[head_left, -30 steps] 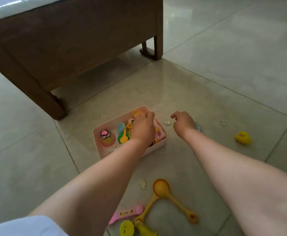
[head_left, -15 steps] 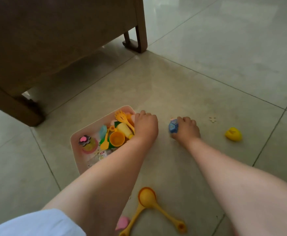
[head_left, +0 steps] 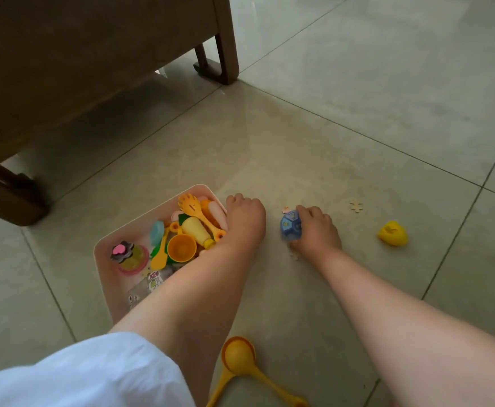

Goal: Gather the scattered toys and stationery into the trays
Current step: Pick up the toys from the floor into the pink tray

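The tray (head_left: 105, 254) at lower left was half full; the left hand (head_left: 244, 221) gripped its rim, the right hand (head_left: 316, 230) held a blue ball (head_left: 290, 224). The duck (head_left: 393, 234), ladles (head_left: 238, 355) and puzzle piece (head_left: 356, 206) remained on the floor (head_left: 328, 142).

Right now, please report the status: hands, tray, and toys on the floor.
Left hand grips pink tray rim. Right hand grips blue ball on floor. Yellow duck, scoops not yet gathered. Path to tray clear.

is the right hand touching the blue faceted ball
Touching. The head view shows the right hand with fingers curled over the blue faceted ball on the floor, no gap between them.
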Demonstrator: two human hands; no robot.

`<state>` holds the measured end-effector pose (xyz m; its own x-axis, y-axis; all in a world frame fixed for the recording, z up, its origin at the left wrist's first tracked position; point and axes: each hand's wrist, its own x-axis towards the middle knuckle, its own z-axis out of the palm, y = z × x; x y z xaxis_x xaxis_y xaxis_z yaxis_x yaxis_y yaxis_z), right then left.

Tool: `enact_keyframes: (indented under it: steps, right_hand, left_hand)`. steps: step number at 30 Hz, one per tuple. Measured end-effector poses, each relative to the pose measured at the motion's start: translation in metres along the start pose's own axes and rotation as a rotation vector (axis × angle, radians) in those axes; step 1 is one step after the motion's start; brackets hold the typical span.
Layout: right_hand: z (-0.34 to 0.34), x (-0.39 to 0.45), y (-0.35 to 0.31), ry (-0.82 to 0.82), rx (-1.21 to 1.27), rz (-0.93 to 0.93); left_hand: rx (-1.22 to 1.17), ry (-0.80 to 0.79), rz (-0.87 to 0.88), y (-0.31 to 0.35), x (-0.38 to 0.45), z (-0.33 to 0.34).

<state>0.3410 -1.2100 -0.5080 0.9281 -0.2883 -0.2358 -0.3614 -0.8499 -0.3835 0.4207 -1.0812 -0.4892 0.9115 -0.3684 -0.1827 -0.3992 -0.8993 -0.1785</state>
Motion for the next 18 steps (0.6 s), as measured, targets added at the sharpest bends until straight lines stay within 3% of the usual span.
enact_keyframes:
  steps: [5,9,13,18]
  right_hand:
    - [-0.006,-0.005,0.0,-0.002,0.035,0.003]
    - [-0.015,-0.007,-0.008,0.022,0.067,-0.018]
    - [-0.023,-0.007,-0.034,0.066,0.113,-0.031]
    - [-0.028,-0.011,-0.091,0.132,0.174,-0.136]
  left_hand:
    - [-0.032,-0.037,-0.012,-0.001,-0.001,-0.001]
    - [-0.077,-0.074,0.091,0.003,-0.009,-0.009]
    - [-0.181,0.098,0.051,-0.007,-0.023,-0.026]
    - [-0.384,0.297,-0.186,-0.06,-0.042,-0.047]
